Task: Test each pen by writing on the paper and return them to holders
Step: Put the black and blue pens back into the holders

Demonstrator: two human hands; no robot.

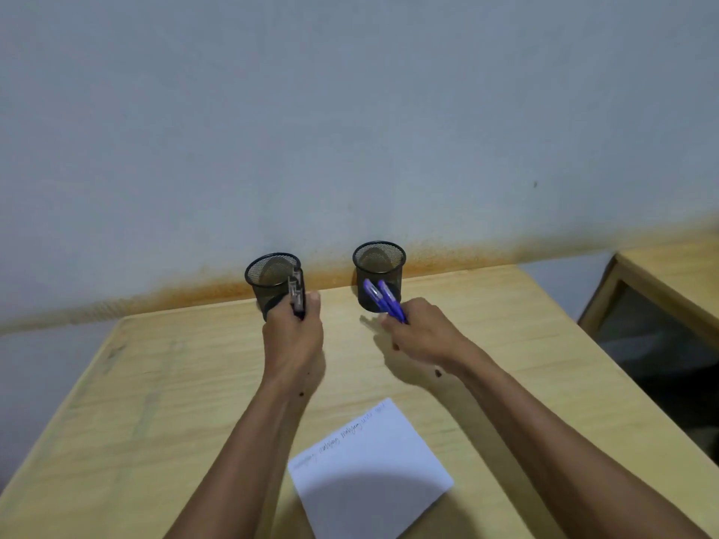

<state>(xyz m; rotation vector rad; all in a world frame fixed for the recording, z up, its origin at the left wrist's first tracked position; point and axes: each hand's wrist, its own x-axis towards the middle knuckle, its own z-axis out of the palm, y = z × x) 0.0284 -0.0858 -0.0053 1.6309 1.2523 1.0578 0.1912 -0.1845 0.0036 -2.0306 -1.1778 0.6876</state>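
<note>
I see the paper (371, 466) near the table's (155, 402) front edge, carrying one line of handwriting along its far margin, so testing looks done or nearly so. Beyond it, my left hand (292, 336) is clamped on dark pens (297, 295) before the left mesh holder (272, 280); my right hand (420, 332) grips two purple pens (383, 299) before the right mesh holder (379, 274). Both holders appear empty; returning remains. The left pen count is unclear, and the paper's near corner is cut off.
</note>
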